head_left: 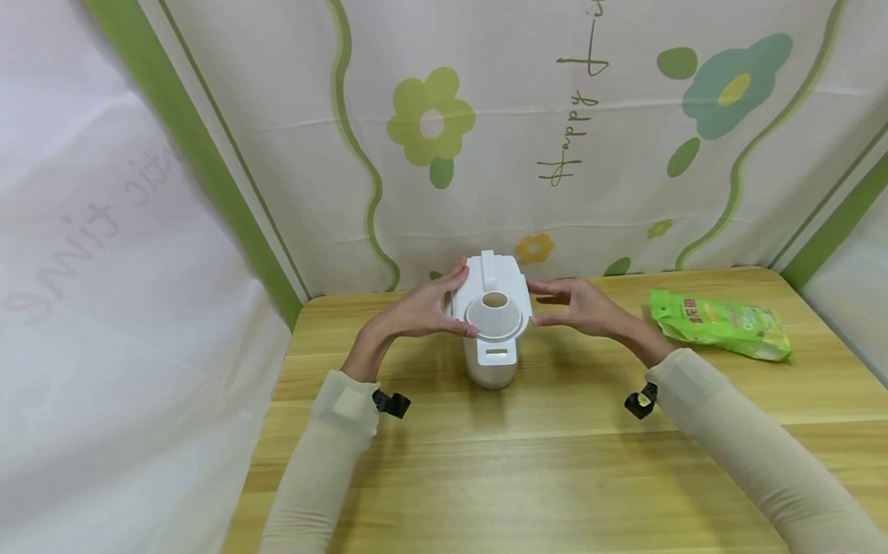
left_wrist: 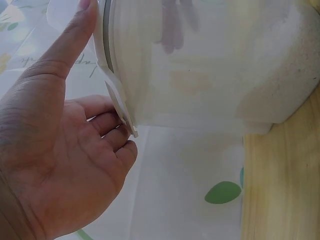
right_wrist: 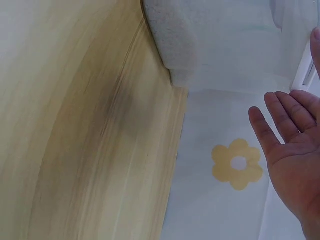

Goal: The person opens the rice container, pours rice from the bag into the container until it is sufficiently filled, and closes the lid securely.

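A tall translucent container (head_left: 491, 377) stands on the table under a white lid (head_left: 507, 273). On the lid sits a white cone-shaped piece (head_left: 481, 318) with a round opening at its top. White grainy contents (left_wrist: 295, 75) fill the bottom of the container in the left wrist view. My left hand (head_left: 421, 309) grips the lid's left edge, thumb toward the front and fingers curled at the back edge. On the opposite side, my right hand (head_left: 585, 307) has its fingertips right at the lid's edge, its fingers (right_wrist: 285, 117) mostly straight.
A bright green plastic packet (head_left: 721, 324) lies on the wooden table (head_left: 512, 481), beyond my right wrist. Printed white fabric (head_left: 515, 199) hangs right behind the table's back edge, with more fabric at both sides.
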A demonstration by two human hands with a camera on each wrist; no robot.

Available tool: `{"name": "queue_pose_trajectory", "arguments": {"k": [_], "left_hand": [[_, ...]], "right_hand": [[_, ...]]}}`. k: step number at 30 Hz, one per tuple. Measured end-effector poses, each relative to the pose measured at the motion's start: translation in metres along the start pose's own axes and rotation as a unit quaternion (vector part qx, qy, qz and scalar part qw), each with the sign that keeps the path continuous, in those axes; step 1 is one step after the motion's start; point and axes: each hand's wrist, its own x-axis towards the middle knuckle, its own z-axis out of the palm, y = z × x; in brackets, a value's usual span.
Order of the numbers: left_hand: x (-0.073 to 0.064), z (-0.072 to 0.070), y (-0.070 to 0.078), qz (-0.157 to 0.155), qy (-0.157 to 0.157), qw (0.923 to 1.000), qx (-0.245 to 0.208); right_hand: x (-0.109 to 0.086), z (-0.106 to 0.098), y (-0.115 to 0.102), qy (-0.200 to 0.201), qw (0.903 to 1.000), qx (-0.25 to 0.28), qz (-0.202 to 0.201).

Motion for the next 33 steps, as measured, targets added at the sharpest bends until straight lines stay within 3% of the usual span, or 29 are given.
{"name": "queue_pose_trajectory", "arguments": {"k": [10,19,33], "left_hand": [[0.002,0.001,-0.005,0.006,0.016,0.9998,-0.007],[0.004,0.0,-0.006,0.007,0.023,0.9995,-0.018],[0.005,0.0,-0.005,0.002,0.015,0.9997,-0.018]], "right_hand": [[0.0,0.005,0.007,0.008,0.9991,0.041,0.01],[0.0,0.017,0.019,0.04,0.9901,0.134,0.011],[-0.001,0.036,0.03,0.079,0.9855,0.15,0.005]]}}
